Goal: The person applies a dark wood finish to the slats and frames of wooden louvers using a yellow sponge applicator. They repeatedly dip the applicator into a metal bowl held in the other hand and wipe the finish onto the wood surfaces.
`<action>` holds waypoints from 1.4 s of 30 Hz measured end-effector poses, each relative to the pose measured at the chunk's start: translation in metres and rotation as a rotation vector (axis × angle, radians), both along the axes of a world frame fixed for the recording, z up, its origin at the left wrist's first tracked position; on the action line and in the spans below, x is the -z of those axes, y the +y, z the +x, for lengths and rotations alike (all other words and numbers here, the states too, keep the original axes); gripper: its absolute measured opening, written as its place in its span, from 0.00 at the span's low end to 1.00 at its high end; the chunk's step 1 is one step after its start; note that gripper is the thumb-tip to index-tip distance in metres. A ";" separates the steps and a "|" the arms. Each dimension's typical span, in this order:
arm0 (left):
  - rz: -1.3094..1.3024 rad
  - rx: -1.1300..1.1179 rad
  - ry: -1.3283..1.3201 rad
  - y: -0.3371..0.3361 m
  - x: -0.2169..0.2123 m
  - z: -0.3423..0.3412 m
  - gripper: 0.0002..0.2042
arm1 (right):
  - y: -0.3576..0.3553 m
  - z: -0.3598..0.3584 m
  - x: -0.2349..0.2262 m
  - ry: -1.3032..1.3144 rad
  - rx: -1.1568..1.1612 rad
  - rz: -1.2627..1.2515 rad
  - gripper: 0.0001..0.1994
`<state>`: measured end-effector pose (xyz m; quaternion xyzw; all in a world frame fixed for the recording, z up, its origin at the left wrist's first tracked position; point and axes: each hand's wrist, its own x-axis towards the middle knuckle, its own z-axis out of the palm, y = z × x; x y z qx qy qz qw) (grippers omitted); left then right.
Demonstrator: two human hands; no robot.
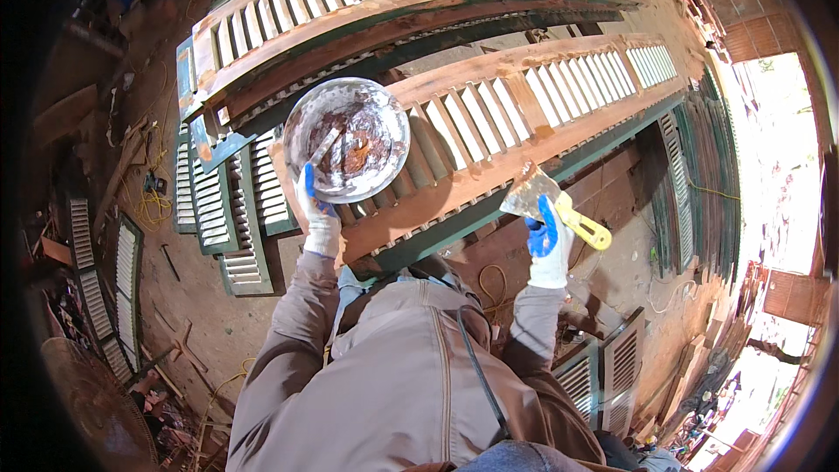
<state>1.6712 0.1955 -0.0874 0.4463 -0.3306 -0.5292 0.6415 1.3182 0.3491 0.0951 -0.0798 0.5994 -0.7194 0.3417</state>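
My left hand [321, 214], in a white glove with blue-coated fingers, grips the near left rim of a round metal bowl [391, 162]. Reddish-brown paste [359, 154] smears the inside of the bowl. A narrow pale stick or blade [325, 147] slants into it beside my thumb; whether my thumb presses on it I cannot tell. The bowl is over the left end of a brown wooden louvred shutter [419, 214]. My gloved right hand [551, 240] is closed round a putty knife [530, 194] with a yellow handle, its stained wide blade by the shutter's near edge.
Beyond lies a second long louvred shutter [306, 35]. Green-framed shutters [210, 205] are stacked at the left, and more [712, 175] stand at the right. A hammer [169, 262] and yellow cord [155, 204] lie on the floor. Two shutter panels [622, 367] stand at lower right.
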 end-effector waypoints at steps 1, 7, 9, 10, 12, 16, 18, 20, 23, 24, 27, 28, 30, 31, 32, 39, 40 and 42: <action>0.004 -0.050 0.012 0.002 -0.003 0.003 0.25 | 0.001 0.002 -0.012 0.055 -0.007 0.041 0.18; -0.044 -0.239 0.022 0.059 -0.045 0.050 0.22 | -0.013 -0.022 -0.020 0.445 -0.190 0.155 0.16; -0.082 -0.394 -0.223 0.078 -0.033 0.077 0.22 | -0.038 -0.035 -0.014 0.523 -0.281 0.141 0.15; -0.039 -0.441 -0.215 0.087 -0.030 0.090 0.22 | -0.049 -0.048 -0.007 0.567 -0.326 0.160 0.14; 0.014 -0.518 0.022 0.102 -0.038 0.089 0.22 | -0.076 -0.082 0.003 0.756 -0.476 0.187 0.13; -0.080 -0.743 -0.377 0.143 -0.039 0.063 0.25 | -0.142 -0.129 0.022 1.176 -0.704 0.048 0.14; -0.102 -0.844 -0.494 0.160 -0.049 0.029 0.26 | -0.175 -0.159 0.031 1.575 -0.809 -0.057 0.20; -0.033 -0.937 -0.427 0.181 -0.056 -0.001 0.26 | -0.205 -0.192 0.043 1.788 -0.971 -0.056 0.21; 0.046 -1.074 -0.381 0.219 -0.069 -0.038 0.26 | -0.245 -0.206 0.077 1.878 -1.108 -0.046 0.24; 0.054 -1.054 -0.347 0.211 -0.066 -0.045 0.26 | -0.250 -0.226 0.091 1.946 -1.057 -0.019 0.27; 0.083 -1.101 -0.328 0.233 -0.072 -0.064 0.27 | -0.268 -0.221 0.099 1.963 -1.083 -0.145 0.23; 0.085 -1.107 -0.327 0.236 -0.073 -0.067 0.27 | -0.272 -0.218 0.101 1.959 -1.113 -0.137 0.23; 0.089 -1.111 -0.323 0.241 -0.077 -0.070 0.27 | -0.273 -0.214 0.104 1.952 -1.164 -0.110 0.22; 0.089 -1.122 -0.321 0.245 -0.079 -0.073 0.27 | -0.274 -0.211 0.104 1.986 -1.171 -0.116 0.22; 0.088 -1.129 -0.321 0.248 -0.080 -0.074 0.27 | -0.274 -0.208 0.103 2.021 -1.174 -0.120 0.22; 0.073 -1.147 -0.306 0.245 -0.076 -0.069 0.27 | -0.283 -0.212 0.069 1.818 -1.181 -0.267 0.19; 0.075 -1.144 -0.303 0.243 -0.075 -0.070 0.28 | -0.286 -0.215 0.076 1.844 -1.140 -0.245 0.19; 0.076 -1.150 -0.300 0.239 -0.072 -0.070 0.28 | -0.288 -0.218 0.081 1.821 -1.152 -0.213 0.18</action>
